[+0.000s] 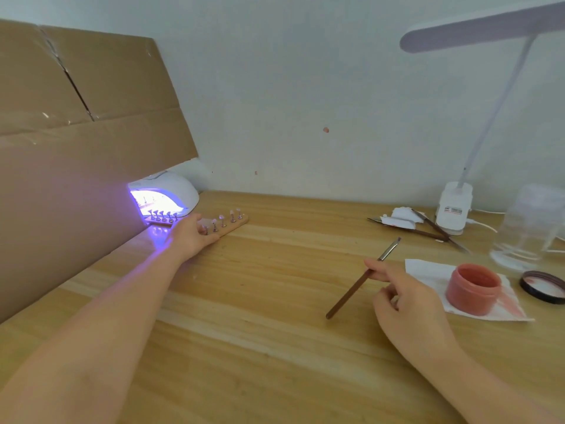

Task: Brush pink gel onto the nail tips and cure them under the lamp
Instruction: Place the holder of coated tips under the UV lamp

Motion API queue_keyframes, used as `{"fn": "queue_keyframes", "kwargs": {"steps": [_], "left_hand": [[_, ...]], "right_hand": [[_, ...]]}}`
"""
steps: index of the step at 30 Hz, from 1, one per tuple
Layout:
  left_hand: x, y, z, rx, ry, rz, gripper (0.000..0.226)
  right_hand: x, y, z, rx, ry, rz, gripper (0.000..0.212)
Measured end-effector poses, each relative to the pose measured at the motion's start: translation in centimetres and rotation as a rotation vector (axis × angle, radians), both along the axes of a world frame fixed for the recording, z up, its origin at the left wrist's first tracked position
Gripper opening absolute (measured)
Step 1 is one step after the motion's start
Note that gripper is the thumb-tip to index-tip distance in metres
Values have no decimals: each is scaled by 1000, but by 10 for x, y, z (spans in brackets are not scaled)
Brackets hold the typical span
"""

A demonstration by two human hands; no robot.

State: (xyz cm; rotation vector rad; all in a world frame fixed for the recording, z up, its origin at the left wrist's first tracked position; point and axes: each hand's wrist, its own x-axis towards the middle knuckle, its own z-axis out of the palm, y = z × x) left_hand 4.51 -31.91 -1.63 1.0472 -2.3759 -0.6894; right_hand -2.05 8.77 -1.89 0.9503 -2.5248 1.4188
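A white curing lamp glows violet at the back left of the wooden table. A wooden strip carrying several nail tips on small stands lies in front of it, one end under the lamp's opening. My left hand grips the middle of that strip. My right hand pinches a brown-handled brush with its metal tip pointing up and away. An open pink gel jar stands just right of that hand on a white tissue.
A large cardboard sheet leans along the left, partly covering the lamp. The jar's dark lid, a clear glass jar, a white desk lamp base, and spare tools on paper scraps sit at the right back.
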Motion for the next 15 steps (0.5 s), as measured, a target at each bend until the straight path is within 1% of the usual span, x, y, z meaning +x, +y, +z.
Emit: {"fn": "queue_keyframes", "kwargs": {"steps": [4, 9, 12, 14, 15], "left_hand": [[9, 29, 4, 91, 215, 6, 72], [16, 89, 21, 218, 367, -141, 60], [13, 138, 34, 268, 447, -265, 48], [7, 173, 40, 286, 462, -371, 46], [3, 191, 41, 302, 467, -425, 47]], "right_hand": [[-1, 5, 2, -81, -25, -11, 52], [-2, 8, 22, -171, -77, -44, 53], [2, 24, 39, -179, 26, -34, 53], [2, 46, 49, -184, 111, -39, 51], [-1, 60, 54, -208, 121, -40, 51]]}}
